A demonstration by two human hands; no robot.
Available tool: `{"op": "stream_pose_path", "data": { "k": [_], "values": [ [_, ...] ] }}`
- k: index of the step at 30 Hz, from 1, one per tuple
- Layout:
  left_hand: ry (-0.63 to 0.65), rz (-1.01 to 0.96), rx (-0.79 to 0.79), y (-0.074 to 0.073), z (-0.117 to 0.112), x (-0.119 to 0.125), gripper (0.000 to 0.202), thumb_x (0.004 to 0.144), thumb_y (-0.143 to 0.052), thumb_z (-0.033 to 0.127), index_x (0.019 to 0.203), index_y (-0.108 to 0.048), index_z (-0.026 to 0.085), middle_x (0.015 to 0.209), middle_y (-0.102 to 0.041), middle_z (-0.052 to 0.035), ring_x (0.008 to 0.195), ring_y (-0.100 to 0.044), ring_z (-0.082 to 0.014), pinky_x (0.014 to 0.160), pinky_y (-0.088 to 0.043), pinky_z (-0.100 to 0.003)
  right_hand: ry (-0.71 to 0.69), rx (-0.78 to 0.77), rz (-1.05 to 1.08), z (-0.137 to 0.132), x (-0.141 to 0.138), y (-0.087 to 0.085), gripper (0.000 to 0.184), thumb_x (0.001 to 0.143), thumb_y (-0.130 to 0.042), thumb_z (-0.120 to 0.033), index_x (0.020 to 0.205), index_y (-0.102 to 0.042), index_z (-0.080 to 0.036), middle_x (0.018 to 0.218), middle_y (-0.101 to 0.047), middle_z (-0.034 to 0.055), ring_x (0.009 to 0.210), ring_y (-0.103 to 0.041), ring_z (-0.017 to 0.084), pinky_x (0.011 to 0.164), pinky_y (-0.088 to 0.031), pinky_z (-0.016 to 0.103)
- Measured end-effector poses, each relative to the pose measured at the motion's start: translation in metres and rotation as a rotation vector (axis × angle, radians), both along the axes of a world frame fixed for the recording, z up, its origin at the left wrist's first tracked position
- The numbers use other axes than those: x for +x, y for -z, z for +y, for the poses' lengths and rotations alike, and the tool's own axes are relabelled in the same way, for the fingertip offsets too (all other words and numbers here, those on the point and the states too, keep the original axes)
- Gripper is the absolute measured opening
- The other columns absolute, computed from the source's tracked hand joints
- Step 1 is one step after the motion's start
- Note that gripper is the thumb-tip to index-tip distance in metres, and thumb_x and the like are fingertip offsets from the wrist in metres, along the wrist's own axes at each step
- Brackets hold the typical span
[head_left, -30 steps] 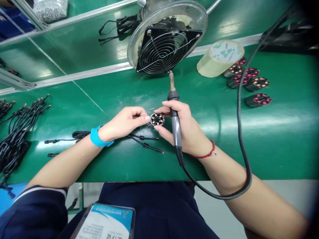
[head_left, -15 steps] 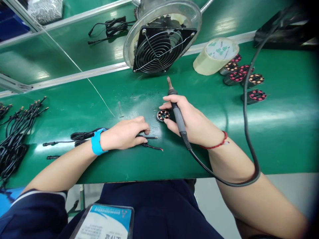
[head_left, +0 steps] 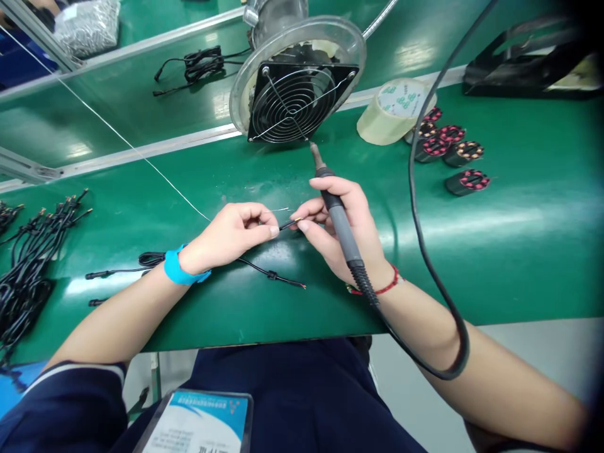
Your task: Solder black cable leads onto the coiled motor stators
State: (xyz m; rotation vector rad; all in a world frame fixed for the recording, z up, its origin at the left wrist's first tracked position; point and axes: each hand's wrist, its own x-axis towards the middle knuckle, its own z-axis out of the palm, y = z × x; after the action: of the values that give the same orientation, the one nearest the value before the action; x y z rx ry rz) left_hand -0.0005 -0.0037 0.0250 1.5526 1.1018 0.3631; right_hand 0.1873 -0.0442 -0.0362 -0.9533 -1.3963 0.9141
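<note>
Green matting covers the surface, and near the middle of the frame the left hand and the right hand meet over it. The left hand's thumb and forefinger are pressed together, pinching a thin black wire close to its bare end; the rest of that wire trails under the hand toward the lower left. The right hand's thumb and forefinger tips pinch the same wire end from the other side, while a soldering iron lies clamped across that hand, its tip pointing up the frame toward a caged fan at upper centre. The iron's thick black cord loops down past the right forearm and climbs to the upper right. A second wire lies loose on the surface just below the hands. A blue wristband circles the left wrist and a red string bracelet the right. To the right of the fan sits a roll of tape, with a cluster of wound coils just beside it. A heap of black cables lies at the left edge.
</note>
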Motion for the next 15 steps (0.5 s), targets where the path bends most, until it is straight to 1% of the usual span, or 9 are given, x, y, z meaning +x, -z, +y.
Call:
{"op": "stream_pose_path", "data": {
  "k": [3,6,9,10,12,15],
  "values": [
    [-0.007,-0.001,0.013,0.0010,-0.0012,0.0007,0.015,0.080,-0.062,0.028,0.077,-0.059,0.014,0.063,-0.046,0.0050,0.057,-0.037,-0.0056,0.054,-0.030,-0.021,-0.021,-0.052,0.071,0.0001,0.0000,-0.0010,0.046,0.082,-0.068,-0.025,0.121,-0.045,-0.033,0.087,-0.069,-0.0047,0.074,-0.072,0.014,0.070,-0.062,0.029],
    [0.011,0.009,0.032,0.0037,-0.0018,0.0008,0.015,0.080,-0.062,0.029,0.077,-0.058,0.014,0.060,-0.045,0.0054,0.055,-0.036,-0.0062,0.053,-0.030,-0.022,-0.016,-0.101,0.093,0.0007,0.0017,-0.0034,0.044,0.081,-0.071,-0.030,0.117,-0.046,-0.033,0.084,-0.068,-0.0050,0.072,-0.071,0.014,0.068,-0.062,0.029],
    [0.040,0.016,0.054,0.0062,-0.0029,0.0010,0.015,0.081,-0.063,0.030,0.079,-0.059,0.015,0.059,-0.044,0.0058,0.054,-0.035,-0.0068,0.052,-0.030,-0.022,-0.046,-0.135,0.120,0.0015,0.0030,-0.0059,0.043,0.079,-0.074,-0.030,0.114,-0.048,-0.032,0.081,-0.067,-0.0053,0.073,-0.070,0.013,0.067,-0.060,0.027],
    [0.044,0.000,0.070,0.0065,-0.0034,0.0013,0.016,0.082,-0.062,0.031,0.080,-0.059,0.015,0.061,-0.046,0.0051,0.055,-0.036,-0.0071,0.053,-0.031,-0.022,-0.071,-0.151,0.142,0.0018,0.0032,-0.0063,0.042,0.079,-0.074,-0.030,0.113,-0.049,-0.032,0.081,-0.067,-0.0056,0.073,-0.069,0.013,0.066,-0.059,0.026],
    [0.060,-0.052,0.126,0.0065,-0.0044,0.0018,0.020,0.087,-0.058,0.034,0.082,-0.059,0.015,0.068,-0.052,0.0026,0.060,-0.042,-0.0078,0.057,-0.035,-0.022,-0.122,-0.196,0.196,0.0022,0.0032,-0.0065,0.041,0.079,-0.074,-0.029,0.112,-0.050,-0.031,0.079,-0.066,-0.0061,0.070,-0.067,0.011,0.064,-0.058,0.024],
    [0.107,-0.081,0.229,0.0059,-0.0053,0.0024,0.034,0.097,-0.043,0.038,0.081,-0.060,0.014,0.074,-0.056,0.0005,0.066,-0.046,-0.0082,0.064,-0.038,-0.022,-0.151,-0.257,0.247,0.0020,0.0021,-0.0062,0.043,0.078,-0.075,-0.028,0.112,-0.049,-0.030,0.078,-0.065,-0.0071,0.065,-0.063,0.009,0.061,-0.055,0.022]
  ]
}}
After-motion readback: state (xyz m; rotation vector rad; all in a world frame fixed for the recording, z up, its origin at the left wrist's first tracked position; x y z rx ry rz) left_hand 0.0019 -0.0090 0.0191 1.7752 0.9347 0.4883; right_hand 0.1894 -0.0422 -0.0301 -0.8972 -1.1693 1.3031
